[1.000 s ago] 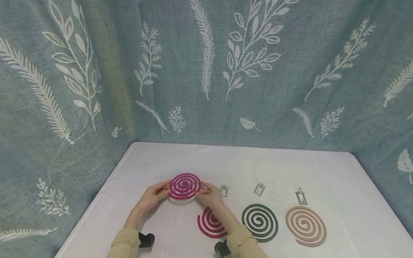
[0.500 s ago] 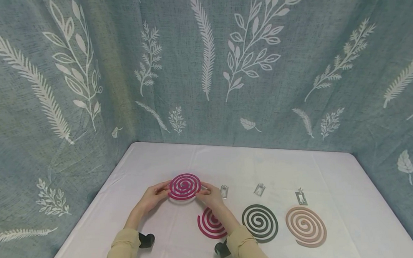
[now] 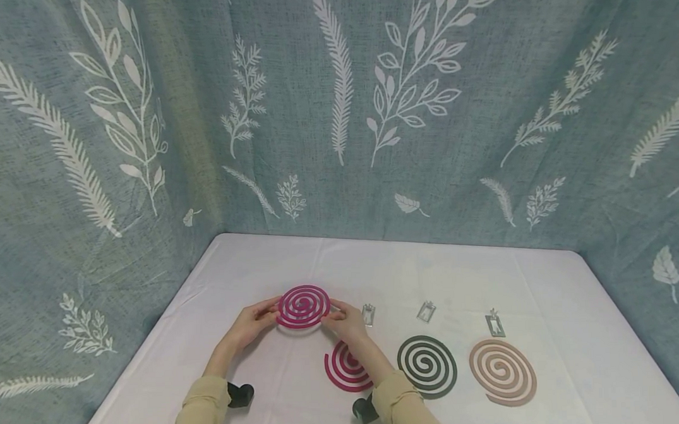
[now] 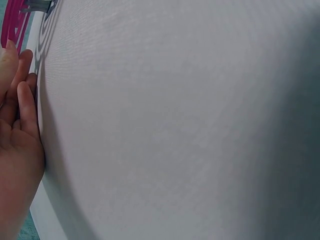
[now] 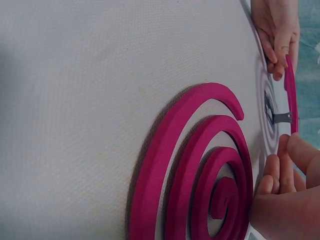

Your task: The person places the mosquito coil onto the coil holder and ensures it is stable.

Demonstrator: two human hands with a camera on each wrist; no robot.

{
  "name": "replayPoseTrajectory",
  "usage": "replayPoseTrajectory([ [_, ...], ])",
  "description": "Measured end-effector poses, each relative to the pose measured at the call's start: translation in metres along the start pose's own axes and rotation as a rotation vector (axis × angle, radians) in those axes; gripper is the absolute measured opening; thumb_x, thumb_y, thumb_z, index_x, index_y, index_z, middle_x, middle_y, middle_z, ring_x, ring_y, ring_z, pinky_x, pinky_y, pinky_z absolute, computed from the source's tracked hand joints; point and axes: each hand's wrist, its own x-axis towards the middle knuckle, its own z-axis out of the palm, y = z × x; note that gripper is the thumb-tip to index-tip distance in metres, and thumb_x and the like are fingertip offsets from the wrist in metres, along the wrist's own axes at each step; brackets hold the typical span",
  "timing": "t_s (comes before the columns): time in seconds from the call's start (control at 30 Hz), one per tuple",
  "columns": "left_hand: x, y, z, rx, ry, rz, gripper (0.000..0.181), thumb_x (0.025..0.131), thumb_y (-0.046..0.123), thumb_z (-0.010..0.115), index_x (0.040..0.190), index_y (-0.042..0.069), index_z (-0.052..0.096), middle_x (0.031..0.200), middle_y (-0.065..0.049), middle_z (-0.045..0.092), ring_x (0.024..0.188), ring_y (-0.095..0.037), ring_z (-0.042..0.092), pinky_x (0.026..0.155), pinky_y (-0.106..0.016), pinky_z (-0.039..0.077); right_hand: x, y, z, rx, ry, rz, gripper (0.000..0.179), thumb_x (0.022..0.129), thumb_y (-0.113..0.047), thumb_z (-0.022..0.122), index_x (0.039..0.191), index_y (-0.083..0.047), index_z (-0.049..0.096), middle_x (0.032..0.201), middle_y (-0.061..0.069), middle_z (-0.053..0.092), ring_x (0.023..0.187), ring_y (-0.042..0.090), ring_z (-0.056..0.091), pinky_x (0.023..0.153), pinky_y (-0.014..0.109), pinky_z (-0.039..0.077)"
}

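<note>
A magenta mosquito coil (image 3: 304, 304) lies roughly level above the table, between the two hands. Its left edge is pinched by my left hand (image 3: 249, 325), thumb on top and fingers beneath. My right hand (image 3: 347, 323) pinches the opposite edge the same way. Seen side-on in the right wrist view, a small metal stand (image 5: 282, 118) rises from the table to the middle of this coil (image 5: 292, 100). A second magenta coil (image 3: 341, 379) lies flat below my right wrist, partly hidden by the forearm in the head view.
To the right lie a dark green coil (image 3: 426, 362) and a tan coil (image 3: 502, 372). Behind them sit three small metal stands, the left one (image 3: 369, 314), the middle one (image 3: 426, 311) and the right one (image 3: 495, 324). A patterned curtain (image 3: 339, 193) borders the white table (image 3: 273, 253).
</note>
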Motion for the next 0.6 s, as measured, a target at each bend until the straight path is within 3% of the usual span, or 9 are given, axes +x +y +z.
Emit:
replayPoseTrajectory([
  [0.6,0.0026,-0.0026,-0.0001,0.003,-0.002,0.016,0.044,0.095,0.013,0.056,0.135,-0.003,0.049,0.120,-0.024,0.060,0.116,-0.035,0.055,0.101,-0.044,0.046,0.0009,0.0012,0.0004,-0.022,0.000,-0.024,0.053,0.083,-0.007,0.068,0.133,0.001,0.050,0.086,0.012,0.069,0.066,0.005,0.050,0.055,0.017,0.036],
])
